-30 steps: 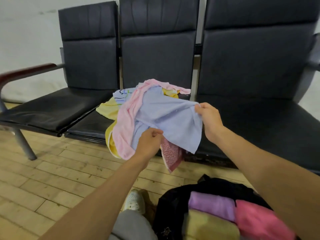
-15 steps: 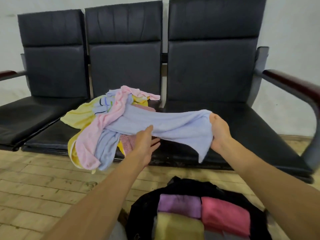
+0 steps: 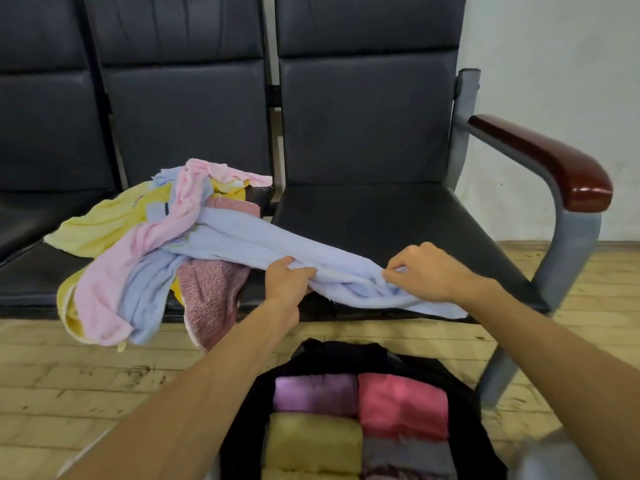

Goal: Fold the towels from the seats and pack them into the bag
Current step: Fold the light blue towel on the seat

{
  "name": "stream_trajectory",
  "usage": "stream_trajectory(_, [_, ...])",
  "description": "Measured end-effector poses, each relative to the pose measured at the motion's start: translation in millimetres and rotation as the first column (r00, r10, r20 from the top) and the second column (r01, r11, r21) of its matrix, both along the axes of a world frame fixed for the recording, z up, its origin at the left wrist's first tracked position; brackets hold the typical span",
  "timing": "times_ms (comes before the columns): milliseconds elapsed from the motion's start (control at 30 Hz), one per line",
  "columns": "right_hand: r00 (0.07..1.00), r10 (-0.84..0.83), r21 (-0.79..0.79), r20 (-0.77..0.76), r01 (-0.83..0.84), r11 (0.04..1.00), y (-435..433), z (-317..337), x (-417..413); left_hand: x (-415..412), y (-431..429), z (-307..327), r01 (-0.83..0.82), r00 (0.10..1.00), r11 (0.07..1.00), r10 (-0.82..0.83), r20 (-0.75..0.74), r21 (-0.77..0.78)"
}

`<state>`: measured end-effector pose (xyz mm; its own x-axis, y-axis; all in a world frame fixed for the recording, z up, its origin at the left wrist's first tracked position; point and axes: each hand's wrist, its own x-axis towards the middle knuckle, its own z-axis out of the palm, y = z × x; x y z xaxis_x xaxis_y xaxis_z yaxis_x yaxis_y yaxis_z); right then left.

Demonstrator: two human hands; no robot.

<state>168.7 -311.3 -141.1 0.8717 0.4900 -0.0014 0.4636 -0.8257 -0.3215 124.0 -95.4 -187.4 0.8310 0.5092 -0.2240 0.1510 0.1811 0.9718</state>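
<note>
Left hand and right hand each have a grip clamped on the light blue towel, which lies over the right seat.

The black fabric bag runs off the bottom edge, so its near half is cut away, along with the ends of the folded olive-yellow towel and folded grey towel inside it. A blurred grey shape in the lower right corner, possibly a knee, cannot be made out. The left hand and right hand show only their backs, which hide the cloth of the long pale blue towel inside each grip. In the heap, the crumpled yellow towel lies largely under the pale pink towel, and its small print is too tiny to read. The black padded seats lose their backrest tops to the upper edge, and the leftmost is cropped at the left.
</note>
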Motion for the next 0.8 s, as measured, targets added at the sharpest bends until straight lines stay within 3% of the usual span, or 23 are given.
stream_trajectory(167, [0.973, -0.216, -0.056, 0.084, 0.221, 0.974, -23, -1, -2, -25, -20, 1, 0.357, 0.934, 0.925, -0.357, -0.026, 0.131])
stream_trajectory(333, [0.974, -0.003, 0.014, 0.227, -0.001, 1.000, 15, -18, -9, -39, -19, -8, 0.424, 0.904, 0.894, -0.427, -0.010, 0.148])
stream_trajectory(467, [0.976, 0.173, 0.098, 0.130, -0.186, 0.978, 51, -35, -13, -51, -13, -5, 0.423, 0.904, 0.899, -0.427, 0.008, 0.111])
stream_trajectory(633, [0.973, 0.102, -0.045, 0.205, -0.094, 0.994, 82, -46, -16, -55, 12, -7, 0.166, 0.983, 0.948, -0.138, 0.122, -0.271])
stream_trajectory(800, [0.950, 0.158, -0.072, 0.270, -0.143, 0.987, 88, -40, -23, -58, 26, -3, -0.002, 0.996, 0.952, 0.028, 0.080, -0.306])
